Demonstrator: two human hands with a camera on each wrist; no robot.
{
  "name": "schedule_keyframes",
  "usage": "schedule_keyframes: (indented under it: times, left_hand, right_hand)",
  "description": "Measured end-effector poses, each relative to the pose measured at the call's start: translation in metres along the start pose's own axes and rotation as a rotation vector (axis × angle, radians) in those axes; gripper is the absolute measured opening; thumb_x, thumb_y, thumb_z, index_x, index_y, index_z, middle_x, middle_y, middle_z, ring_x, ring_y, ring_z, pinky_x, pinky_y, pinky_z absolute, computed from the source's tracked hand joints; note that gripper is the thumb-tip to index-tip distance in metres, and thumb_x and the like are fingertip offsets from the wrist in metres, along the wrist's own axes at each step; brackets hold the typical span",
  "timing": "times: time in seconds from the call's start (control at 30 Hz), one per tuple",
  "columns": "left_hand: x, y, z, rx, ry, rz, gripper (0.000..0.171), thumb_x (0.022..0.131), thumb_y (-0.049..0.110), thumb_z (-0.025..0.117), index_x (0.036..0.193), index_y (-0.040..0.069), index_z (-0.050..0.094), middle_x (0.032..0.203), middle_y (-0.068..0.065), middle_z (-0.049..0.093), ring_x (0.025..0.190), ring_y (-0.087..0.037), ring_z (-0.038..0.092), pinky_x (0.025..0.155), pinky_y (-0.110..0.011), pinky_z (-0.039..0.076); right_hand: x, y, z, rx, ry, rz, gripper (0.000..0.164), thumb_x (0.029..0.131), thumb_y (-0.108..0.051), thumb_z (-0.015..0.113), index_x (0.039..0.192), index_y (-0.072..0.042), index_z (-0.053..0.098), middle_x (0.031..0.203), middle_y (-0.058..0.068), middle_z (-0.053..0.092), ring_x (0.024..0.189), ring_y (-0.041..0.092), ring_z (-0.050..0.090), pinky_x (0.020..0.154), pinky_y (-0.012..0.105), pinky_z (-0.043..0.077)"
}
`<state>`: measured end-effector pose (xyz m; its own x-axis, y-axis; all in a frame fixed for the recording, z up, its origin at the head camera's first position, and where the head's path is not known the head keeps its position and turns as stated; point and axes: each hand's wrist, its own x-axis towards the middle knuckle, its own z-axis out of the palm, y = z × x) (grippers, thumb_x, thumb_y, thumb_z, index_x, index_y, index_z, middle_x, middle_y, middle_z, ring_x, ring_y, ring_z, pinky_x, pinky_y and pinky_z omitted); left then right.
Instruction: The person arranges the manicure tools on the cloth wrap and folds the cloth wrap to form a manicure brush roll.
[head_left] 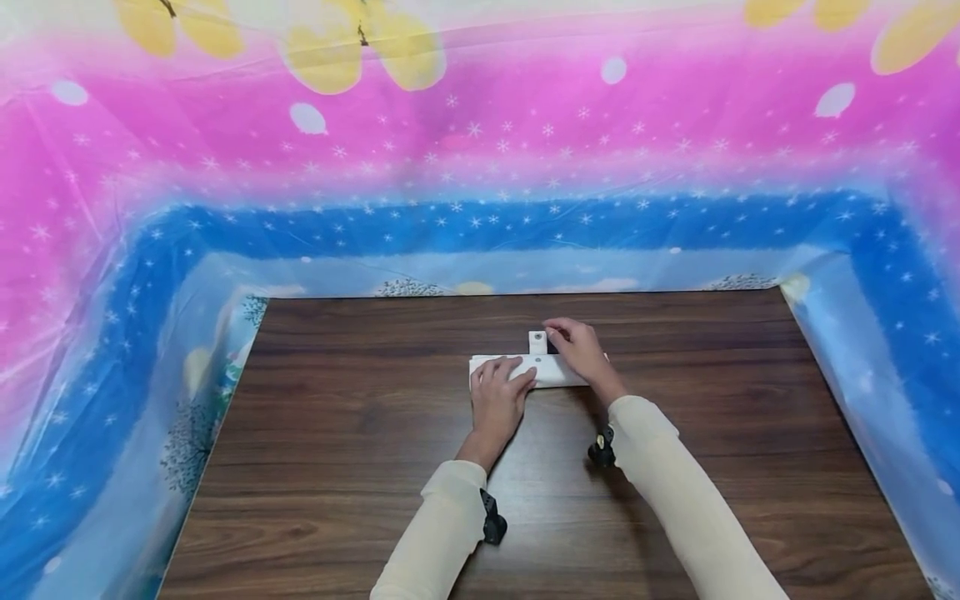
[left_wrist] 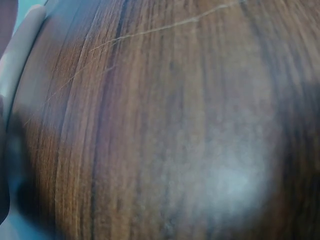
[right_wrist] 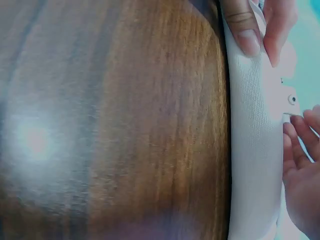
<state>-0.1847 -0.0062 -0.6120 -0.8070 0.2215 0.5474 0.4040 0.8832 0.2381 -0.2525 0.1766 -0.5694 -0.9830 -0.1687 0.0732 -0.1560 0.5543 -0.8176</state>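
Observation:
A flat white bundle of folded fabric (head_left: 558, 372) lies crosswise on the wooden table, a metal snap showing near its middle. From its far edge sticks out a short white snap strap (head_left: 537, 342) with a round snap. My left hand (head_left: 497, 400) rests on the bundle's left part, fingers spread and pressing down. Beyond the bundle, my right hand (head_left: 581, 350) pinches the strap's right edge at its fingertips. In the right wrist view the bundle (right_wrist: 255, 150) runs upright, the left thumb (right_wrist: 247, 40) on its surface and the right-hand fingers (right_wrist: 297, 135) beside the strap.
The brown wood-grain table (head_left: 337, 467) extends around the bundle. A pink and blue printed sheet (head_left: 480, 225) hangs behind and along both sides. Black wrist cameras sit on both cream sleeves (head_left: 442, 525). Mostly bare tabletop (left_wrist: 165, 125) fills the left wrist view.

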Motion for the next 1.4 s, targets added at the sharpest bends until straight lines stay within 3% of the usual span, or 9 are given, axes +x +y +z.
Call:
schedule_keyframes:
  times: [0.17,0.37,0.6,0.77,1.07,1.4]
  left_hand:
    - [0.0,0.001,0.0,0.017,0.0,0.006,0.018,0.09,0.037,0.074,0.107,0.035,0.079,0.119,0.005,0.074,0.114,-0.021,0.065,0.097,-0.043,0.046]
    - [0.001,0.0,0.0,0.02,0.003,0.005,0.019,0.089,0.036,0.075,0.107,0.035,0.079,0.118,0.005,0.074,0.115,-0.021,0.065,0.097,-0.044,0.046]
    - [0.0,0.001,0.0,0.027,0.001,0.007,0.019,0.088,0.037,0.074,0.106,0.034,0.079,0.118,0.005,0.074,0.115,-0.02,0.064,0.097,-0.042,0.045]
    - [0.001,0.001,0.001,0.016,-0.02,0.006,0.019,0.089,0.037,0.074,0.107,0.034,0.079,0.119,0.005,0.074,0.117,-0.02,0.063,0.098,-0.042,0.044]
    - [0.0,-0.001,0.003,0.014,0.025,0.021,0.018,0.087,0.036,0.076,0.105,0.033,0.079,0.116,0.004,0.074,0.114,-0.021,0.064,0.096,-0.043,0.045]
    - [0.0,-0.001,0.005,0.02,0.009,0.01,0.018,0.088,0.036,0.075,0.106,0.034,0.079,0.117,0.005,0.074,0.115,-0.021,0.064,0.097,-0.042,0.044]
  right_hand:
    - [0.004,-0.001,0.0,-0.011,-0.056,0.014,0.025,0.103,-0.014,0.06,0.117,0.002,0.072,0.115,0.021,0.074,0.104,0.032,0.069,0.089,0.04,0.054]
    - [-0.003,0.004,-0.001,-0.009,-0.048,-0.134,0.015,0.097,-0.009,0.067,0.104,-0.001,0.077,0.101,0.018,0.077,0.089,0.027,0.071,0.073,0.024,0.051]
    - [-0.015,0.013,-0.001,-0.107,-0.075,-0.347,0.013,0.092,0.001,0.069,0.098,-0.004,0.079,0.098,0.012,0.077,0.094,0.027,0.074,0.084,0.04,0.059]
    - [-0.021,0.015,-0.002,-0.179,-0.07,-0.376,0.015,0.092,0.003,0.069,0.1,-0.005,0.08,0.101,0.011,0.076,0.095,0.027,0.074,0.085,0.043,0.059]
    - [-0.024,0.014,0.0,-0.427,-0.108,-0.421,0.018,0.096,-0.006,0.067,0.11,-0.01,0.078,0.115,0.009,0.074,0.109,0.027,0.07,0.094,0.042,0.057]
    - [-0.023,0.017,0.005,-0.44,-0.069,-0.487,0.02,0.097,-0.005,0.065,0.111,-0.009,0.078,0.113,0.008,0.075,0.102,0.025,0.069,0.089,0.041,0.057]
